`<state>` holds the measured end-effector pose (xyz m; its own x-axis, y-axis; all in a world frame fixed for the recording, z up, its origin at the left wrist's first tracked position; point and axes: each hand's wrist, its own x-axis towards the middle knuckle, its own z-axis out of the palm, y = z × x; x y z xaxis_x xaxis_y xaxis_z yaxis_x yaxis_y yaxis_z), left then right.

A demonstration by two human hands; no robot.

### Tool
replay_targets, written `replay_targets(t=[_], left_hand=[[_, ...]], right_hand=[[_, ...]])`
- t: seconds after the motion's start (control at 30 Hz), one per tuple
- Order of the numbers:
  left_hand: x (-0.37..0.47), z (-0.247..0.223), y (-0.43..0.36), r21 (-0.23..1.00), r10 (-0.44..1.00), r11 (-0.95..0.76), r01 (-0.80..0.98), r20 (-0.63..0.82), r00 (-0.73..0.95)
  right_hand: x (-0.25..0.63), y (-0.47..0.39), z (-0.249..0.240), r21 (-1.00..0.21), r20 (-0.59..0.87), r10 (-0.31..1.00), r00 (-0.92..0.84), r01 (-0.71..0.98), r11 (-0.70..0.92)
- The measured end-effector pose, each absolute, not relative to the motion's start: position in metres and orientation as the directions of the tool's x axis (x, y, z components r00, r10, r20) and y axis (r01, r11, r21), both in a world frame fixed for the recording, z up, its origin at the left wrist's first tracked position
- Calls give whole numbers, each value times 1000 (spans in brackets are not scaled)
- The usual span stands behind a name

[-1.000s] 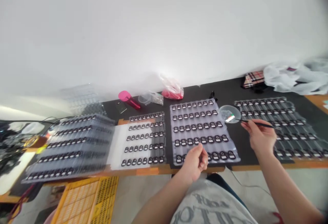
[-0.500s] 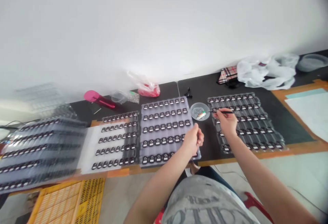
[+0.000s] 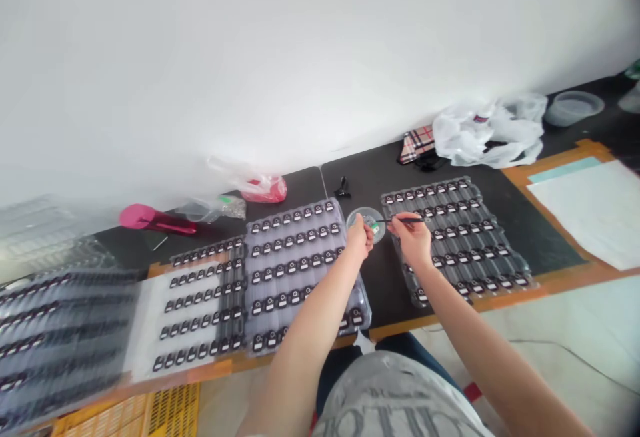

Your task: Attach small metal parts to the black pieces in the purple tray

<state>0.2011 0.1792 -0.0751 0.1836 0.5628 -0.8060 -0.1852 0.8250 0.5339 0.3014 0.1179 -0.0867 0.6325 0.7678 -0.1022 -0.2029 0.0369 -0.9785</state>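
Note:
My right hand pinches slim black tweezers, their tip pointing left over a small clear round bowl. Small pale pieces and something green and white lie in the bowl. At the bowl's left side is my left hand, fingers closed together; what they hold, if anything, is too small to make out. Beneath my left forearm lies a pale plastic tray with rows of small black parts. A clear tray with similar rows sits under and beyond my right hand.
Farther left are another tray of black parts and a tall tray stack. Along the wall stand a pink-topped bottle, a red bag, a black clip and white plastic bags. Paper lies at right.
My left hand has moved up from the tray's edge to the bowl, near the tweezers' tip. My right hand still holds the tweezers. The whole view has shifted, with the table sliding left.

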Motion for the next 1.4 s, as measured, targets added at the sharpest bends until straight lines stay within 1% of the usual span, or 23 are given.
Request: replay_targets(t=[0.2,0.33,0.4,0.53,0.67,0.77,0.93,1.13,1.27,1.4], left_hand=[[200,-76,180,526,570,818,-233,-794,211],[188,-60,160,527,622,779,-339,-714,321],[178,-50,140,519,648,760,-391,-653,391],[155,-32,90,503,622,783,-365,-643,447],[136,-24,50,482,623,780,-398,-659,422],[127,-18,35,490,654,753,-440,-636,410],[117,-6,26,542,725,686,-485,-568,391],[108,1,19,574,756,647,-502,-567,326],[103,0,15,622,782,618,-481,-549,295],[100,-1,12,622,781,619,-479,-555,286]], right_hand=[[310,87,-74,-963,-163,728,666,-269,31],[309,60,-53,-943,-191,751,632,-332,39],[307,46,-40,-938,-173,777,605,-341,57],[301,19,-18,-956,-121,833,541,-290,49],[290,0,-4,-966,-102,873,476,-255,27],[279,-8,6,-969,-60,912,406,-244,45],[263,-14,23,-984,54,962,266,-151,97],[252,-20,31,-978,207,973,104,37,204],[246,-23,33,-960,256,965,54,128,248],[242,-23,34,-942,271,962,-20,197,270]])
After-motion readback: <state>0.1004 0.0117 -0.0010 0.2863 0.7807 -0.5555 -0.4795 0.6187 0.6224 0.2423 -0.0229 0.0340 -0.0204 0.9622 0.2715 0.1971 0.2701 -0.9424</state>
